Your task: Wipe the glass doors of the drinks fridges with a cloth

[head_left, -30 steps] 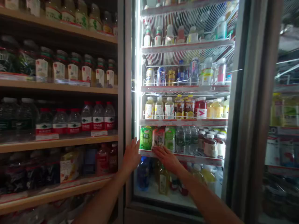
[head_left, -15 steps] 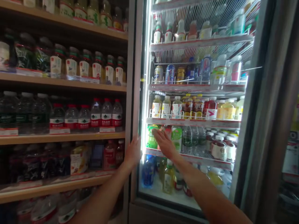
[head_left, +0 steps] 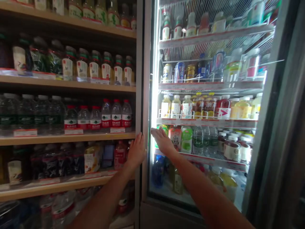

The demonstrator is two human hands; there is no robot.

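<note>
My left hand (head_left: 137, 149) is stretched out at the metal upright (head_left: 140, 105) between the shelving and the drinks fridge (head_left: 145, 178). Its fingers point upward, and nothing shows in it. Further right, my right hand (head_left: 163, 140) reaches flat toward the fridge's bright left edge, fingers extended and holding nothing. Whether either hand touches a surface, I cannot tell. Behind the right hand, a green-labelled bottle (head_left: 162, 128) is partly covered. Beside it stand a red-labelled bottle (head_left: 175, 135) and another green one (head_left: 186, 139).
Wooden shelves (head_left: 71, 137) on the left carry red-capped water bottles (head_left: 116, 116) and rows of other drinks. Inside the fridge, wire racks hold cans (head_left: 179, 72), tea bottles (head_left: 187, 106) and clear water bottles (head_left: 198, 140). A dark frame (head_left: 264, 143) borders the fridge at right.
The view has shifted, so shelves and fridge appear further right. My right hand has moved left across the fridge front, uncovering the red-labelled bottle. My left hand stays near the upright.
</note>
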